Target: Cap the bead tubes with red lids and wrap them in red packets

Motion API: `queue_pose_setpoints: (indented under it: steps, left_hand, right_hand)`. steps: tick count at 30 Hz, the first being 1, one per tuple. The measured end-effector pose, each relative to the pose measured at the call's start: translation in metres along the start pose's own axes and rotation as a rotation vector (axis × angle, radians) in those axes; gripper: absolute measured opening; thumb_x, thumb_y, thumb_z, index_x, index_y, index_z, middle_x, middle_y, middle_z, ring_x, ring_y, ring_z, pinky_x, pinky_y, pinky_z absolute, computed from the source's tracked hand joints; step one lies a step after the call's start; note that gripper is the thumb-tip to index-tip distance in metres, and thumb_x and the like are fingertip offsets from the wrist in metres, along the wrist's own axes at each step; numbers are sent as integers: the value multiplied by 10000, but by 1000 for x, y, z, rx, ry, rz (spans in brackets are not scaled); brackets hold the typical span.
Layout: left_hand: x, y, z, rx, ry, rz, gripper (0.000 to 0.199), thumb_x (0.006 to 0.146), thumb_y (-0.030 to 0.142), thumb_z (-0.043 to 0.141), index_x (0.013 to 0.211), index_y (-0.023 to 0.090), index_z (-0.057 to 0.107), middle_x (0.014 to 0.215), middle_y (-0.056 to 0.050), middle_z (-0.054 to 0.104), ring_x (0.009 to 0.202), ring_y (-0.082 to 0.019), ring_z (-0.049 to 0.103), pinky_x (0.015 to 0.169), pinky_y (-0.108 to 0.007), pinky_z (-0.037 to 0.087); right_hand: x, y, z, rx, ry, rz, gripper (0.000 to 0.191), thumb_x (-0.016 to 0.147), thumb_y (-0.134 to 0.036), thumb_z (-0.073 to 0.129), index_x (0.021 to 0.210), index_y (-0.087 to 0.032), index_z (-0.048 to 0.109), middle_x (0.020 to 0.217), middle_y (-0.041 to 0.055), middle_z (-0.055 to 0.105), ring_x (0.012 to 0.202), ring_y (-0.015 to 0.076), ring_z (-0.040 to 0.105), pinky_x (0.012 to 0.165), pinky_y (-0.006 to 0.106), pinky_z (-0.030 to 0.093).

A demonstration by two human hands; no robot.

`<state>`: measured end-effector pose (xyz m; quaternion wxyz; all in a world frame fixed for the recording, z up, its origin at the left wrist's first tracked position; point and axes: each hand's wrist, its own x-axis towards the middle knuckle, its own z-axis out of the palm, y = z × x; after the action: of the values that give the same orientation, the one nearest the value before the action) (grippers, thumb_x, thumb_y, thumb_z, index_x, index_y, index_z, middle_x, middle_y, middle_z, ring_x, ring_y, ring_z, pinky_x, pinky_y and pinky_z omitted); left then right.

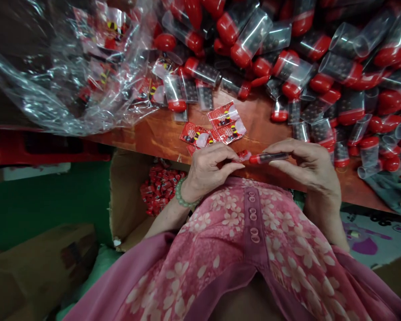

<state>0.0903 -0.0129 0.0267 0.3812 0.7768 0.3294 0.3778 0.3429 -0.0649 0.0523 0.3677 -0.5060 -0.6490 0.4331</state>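
Note:
My left hand point(207, 171) pinches a small red printed packet point(243, 155) between thumb and fingertips, at the front edge of the wooden table. A slim clear tube point(270, 157) with a red end and dark contents is gripped in my right hand point(309, 168). Its red end points at the packet; whether the two touch, I cannot tell. Just beyond my left fingers, several flat red printed packets point(225, 119) lie on the table point(265, 113). The palms of both hands are hidden.
Red-capped clear tubes with dark little balls point(350, 104) are heaped across the back and right. A clear plastic bag point(120, 96) holding printed packets lies at the left. Below the table edge, a cardboard box point(127, 196) contains many red wrapped pieces point(162, 187). A cloth point(387, 189) lies far right.

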Motion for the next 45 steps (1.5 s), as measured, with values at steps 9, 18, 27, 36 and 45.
queue_pose_setpoints:
  steps: [9,18,27,36,45]
  left_hand:
    - [-6,5,-2,38,-54,28,195,886,331,789,810,165,720,755,-24,744,706,-114,694,669,-226,550]
    - [-9,5,-1,-4,-87,80,149,892,285,781,831,163,721,768,-15,753,705,-102,696,679,-216,547]
    - [-12,10,0,98,-199,57,197,931,328,735,820,166,718,766,-28,736,694,-115,667,653,-236,522]
    - [-16,3,-4,-32,-204,32,197,897,328,774,817,158,713,761,-28,741,682,-110,674,652,-222,527]
    - [-18,9,-2,64,-286,121,226,937,364,721,846,159,695,753,-31,712,689,-124,650,663,-243,511]
  right_hand:
    - [-6,-20,-8,54,166,34,201,863,-294,813,1046,-378,810,985,-22,820,898,235,769,823,412,635]
    - [-4,-18,-2,-65,-48,-28,161,941,-278,717,1072,-343,785,959,-18,813,851,195,756,778,341,612]
    - [-13,-24,0,-178,-174,4,148,963,-309,674,1056,-304,789,1003,-9,816,869,199,760,848,353,614]
    - [-23,-39,-21,-234,-81,-74,182,955,-259,716,1123,-309,767,1042,5,810,921,181,770,853,315,615]
    - [-16,-38,1,-323,-267,-70,175,1022,-272,564,1083,-237,724,971,49,767,863,202,731,773,336,562]
